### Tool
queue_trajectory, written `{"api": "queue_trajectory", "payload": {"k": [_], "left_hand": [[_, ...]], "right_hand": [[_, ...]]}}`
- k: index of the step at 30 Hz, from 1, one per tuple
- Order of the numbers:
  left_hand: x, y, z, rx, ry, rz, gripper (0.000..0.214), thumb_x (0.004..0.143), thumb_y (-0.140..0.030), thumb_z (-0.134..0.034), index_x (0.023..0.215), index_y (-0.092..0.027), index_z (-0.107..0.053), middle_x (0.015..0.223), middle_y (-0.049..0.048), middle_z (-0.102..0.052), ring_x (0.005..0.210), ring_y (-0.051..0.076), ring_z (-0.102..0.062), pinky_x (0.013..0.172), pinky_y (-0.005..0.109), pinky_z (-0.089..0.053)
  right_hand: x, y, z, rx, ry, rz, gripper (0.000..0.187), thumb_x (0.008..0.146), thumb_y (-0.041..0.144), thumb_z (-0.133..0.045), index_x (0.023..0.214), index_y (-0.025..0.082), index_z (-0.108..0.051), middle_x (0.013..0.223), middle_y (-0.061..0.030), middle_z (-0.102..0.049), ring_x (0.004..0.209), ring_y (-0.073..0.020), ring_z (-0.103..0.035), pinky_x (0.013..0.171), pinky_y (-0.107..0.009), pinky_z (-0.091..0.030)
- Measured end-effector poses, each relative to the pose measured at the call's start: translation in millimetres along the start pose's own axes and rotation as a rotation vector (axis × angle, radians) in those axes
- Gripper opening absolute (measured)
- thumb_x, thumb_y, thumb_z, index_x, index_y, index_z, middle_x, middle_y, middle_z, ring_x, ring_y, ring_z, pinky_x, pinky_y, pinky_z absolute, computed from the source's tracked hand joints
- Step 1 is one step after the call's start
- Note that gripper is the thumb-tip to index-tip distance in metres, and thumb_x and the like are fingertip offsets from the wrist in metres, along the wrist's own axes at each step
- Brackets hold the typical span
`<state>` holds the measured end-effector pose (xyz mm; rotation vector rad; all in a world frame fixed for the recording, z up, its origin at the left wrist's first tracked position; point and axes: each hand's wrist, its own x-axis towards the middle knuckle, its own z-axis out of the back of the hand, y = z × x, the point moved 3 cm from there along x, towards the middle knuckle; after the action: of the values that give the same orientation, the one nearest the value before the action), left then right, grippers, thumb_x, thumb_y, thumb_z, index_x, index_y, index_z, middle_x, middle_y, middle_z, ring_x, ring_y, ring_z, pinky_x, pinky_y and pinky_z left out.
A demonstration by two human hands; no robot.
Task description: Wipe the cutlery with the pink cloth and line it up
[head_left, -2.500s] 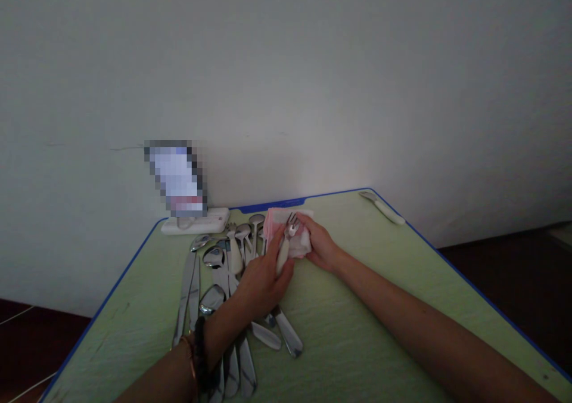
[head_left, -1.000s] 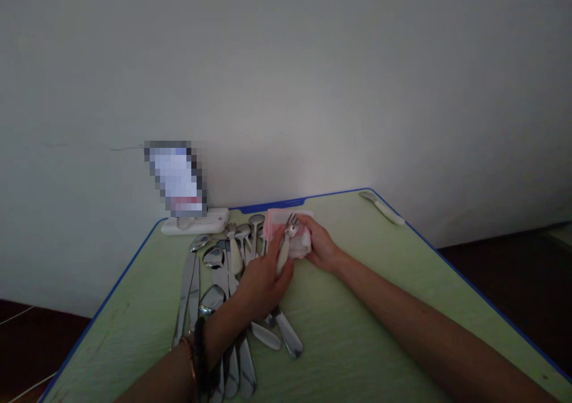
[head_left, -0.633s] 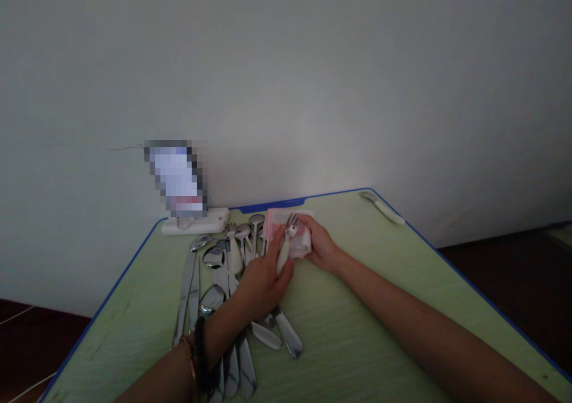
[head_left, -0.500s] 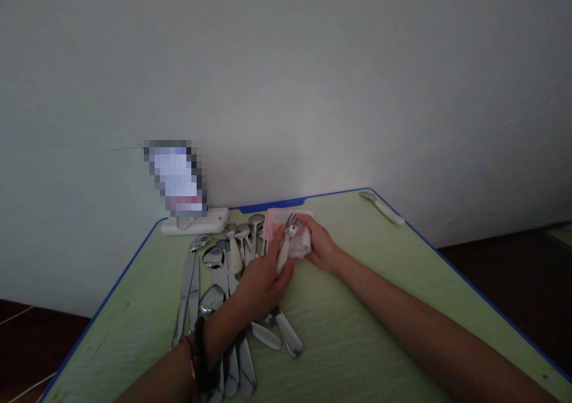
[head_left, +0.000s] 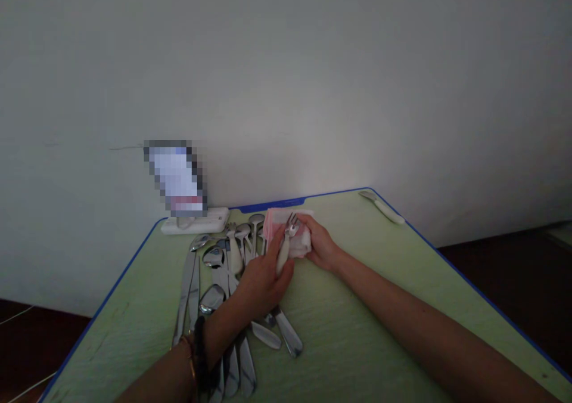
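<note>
My left hand (head_left: 263, 278) is closed around the pale handle of a small fork (head_left: 284, 251), whose metal tines point up and away. A pink and white cloth (head_left: 274, 219) lies behind and under the fork's head. My right hand (head_left: 320, 245) grips the cloth's right side, with its fingertips partly hidden by the folds. Under and left of my left forearm lies a pile of cutlery: a spoon (head_left: 213, 298), a table knife (head_left: 185, 298), another pale-handled fork (head_left: 235, 254) and several more spoons and handles. My left forearm covers part of the pile.
A phone (head_left: 176, 176), blurred out, leans on a white stand (head_left: 196, 221) at the table's back left. One pale-handled utensil (head_left: 386, 210) lies alone near the back right corner. The green table (head_left: 357, 343) has a blue edge and meets a grey wall (head_left: 313, 81).
</note>
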<state>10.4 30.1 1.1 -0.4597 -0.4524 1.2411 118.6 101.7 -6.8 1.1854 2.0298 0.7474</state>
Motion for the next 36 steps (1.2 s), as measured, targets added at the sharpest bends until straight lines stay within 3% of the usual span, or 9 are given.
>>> {"api": "queue_trajectory", "payload": {"k": [7,14,36], "left_hand": [[-0.5,-1.2,0.7,-0.004,-0.013,0.007,0.063,0.088,-0.036,-0.036,0.142,-0.012,-0.014,0.088,0.0119,-0.069,0.070,0.024,-0.065,0.065,0.034,-0.047],[-1.0,-2.3,1.2,0.016,0.001,0.004,0.062,0.088,-0.035,-0.034,0.142,-0.012,-0.013,0.076,0.0086,-0.068,0.063,0.024,-0.064,0.060,0.032,-0.046],[-0.5,-1.6,0.2,-0.006,0.003,-0.006,0.063,0.088,-0.035,-0.034,0.142,-0.011,-0.012,0.082,0.0108,-0.068,0.067,0.026,-0.064,0.064,0.035,-0.046]], "right_hand": [[-0.5,-0.4,0.8,-0.008,0.020,0.000,0.021,0.076,0.029,-0.047,0.066,0.017,-0.060,0.055,0.0002,-0.063,0.047,-0.0119,-0.052,0.050,-0.023,-0.040],[-1.6,-0.1,0.3,-0.026,0.014,-0.022,0.022,0.075,0.028,-0.044,0.062,0.017,-0.057,0.049,0.0006,-0.059,0.041,-0.0116,-0.048,0.043,-0.023,-0.037],[-1.3,-0.6,1.0,-0.022,-0.023,-0.020,0.020,0.074,0.028,-0.047,0.063,0.016,-0.058,0.050,0.0007,-0.060,0.044,-0.0114,-0.051,0.044,-0.023,-0.038]]}}
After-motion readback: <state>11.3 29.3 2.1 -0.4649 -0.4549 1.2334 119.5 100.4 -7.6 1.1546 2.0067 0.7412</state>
